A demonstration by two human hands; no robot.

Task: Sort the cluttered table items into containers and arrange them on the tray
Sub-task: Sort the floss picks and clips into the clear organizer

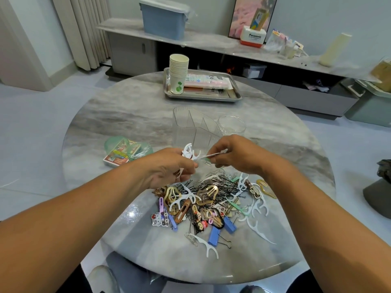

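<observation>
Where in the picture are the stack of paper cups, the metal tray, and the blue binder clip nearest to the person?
stack of paper cups (pixel 178 74): head view, on the side wall of the stack.
metal tray (pixel 236 90): head view, on its right rim.
blue binder clip (pixel 214 236): head view, on its blue body.

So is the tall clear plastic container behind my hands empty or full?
Empty: the tall clear plastic container stands upright, and only the marble table shows through its walls.

Blue lidded bin (pixel 164 20) on long marble shelf (pixel 211 44), 12 o'clock. Framed pink picture (pixel 252 12) and Panasonic box (pixel 252 37) at 1 o'clock. Curtain (pixel 84 30) at 10 o'clock.
</observation>
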